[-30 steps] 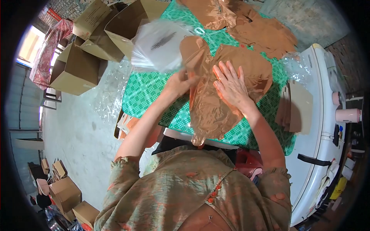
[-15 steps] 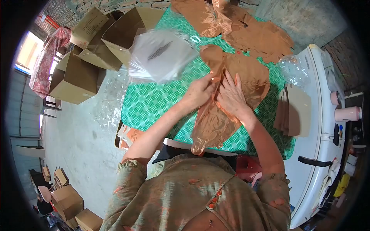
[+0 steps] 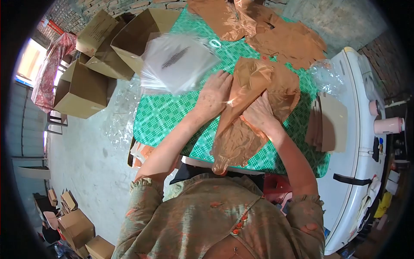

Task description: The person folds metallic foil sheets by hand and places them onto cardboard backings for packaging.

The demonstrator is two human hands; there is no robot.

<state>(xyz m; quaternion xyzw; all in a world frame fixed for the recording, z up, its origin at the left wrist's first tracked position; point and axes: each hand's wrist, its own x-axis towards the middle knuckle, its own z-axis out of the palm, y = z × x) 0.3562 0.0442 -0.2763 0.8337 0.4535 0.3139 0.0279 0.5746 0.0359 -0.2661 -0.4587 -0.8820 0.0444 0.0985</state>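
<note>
A shiny orange-brown garment (image 3: 241, 138) lies partly folded on a table with a green checked cloth (image 3: 159, 114). My left hand (image 3: 214, 96) rests at the left edge of the garment, its fingers pressed together; whether they grip the edge is hidden. My right hand (image 3: 260, 113) lies on the garment's middle, and a fold of the fabric covers part of its fingers. Left of the garment is a stack of clear plastic bags (image 3: 177, 62). More orange-brown fabric (image 3: 286, 41) is spread at the table's far side.
Open cardboard boxes (image 3: 84, 88) stand at the left. A white ring (image 3: 215, 43) lies near the bags. Beige card sheets (image 3: 334, 125) lie right of the table, on a white appliance (image 3: 351, 159). Smaller boxes (image 3: 76, 226) sit at lower left.
A flap of the garment has folded over toward the right, across my right hand's fingers. My left hand has moved left and slightly up, from the garment's middle to its edge.
</note>
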